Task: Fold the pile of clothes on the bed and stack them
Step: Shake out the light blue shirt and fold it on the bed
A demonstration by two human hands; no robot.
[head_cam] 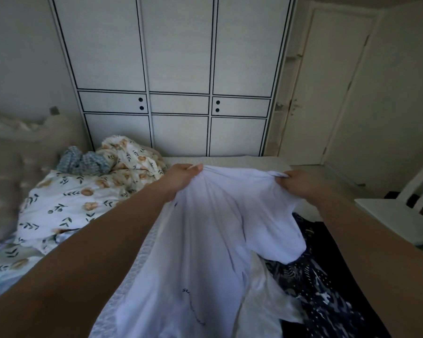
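Note:
A white garment (205, 235) hangs stretched between both my hands above the bed (230, 161). My left hand (181, 178) grips its upper left edge, fingers curled round bunched fabric. At the upper right, my right hand (296, 182) pinches the other corner. The cloth drapes down toward me and carries faint dark lettering low down. Under its right side lies a pile of dark patterned clothes (322, 296), partly hidden by the white garment, with a pale cream piece (261, 303) beside it.
A crumpled floral duvet (66, 211) and a blue checked cloth (83, 162) cover the bed's left side near a tufted headboard (7, 172). A white wardrobe (176, 76) stands behind the bed. A door (327, 81) and white furniture (396, 220) are on the right.

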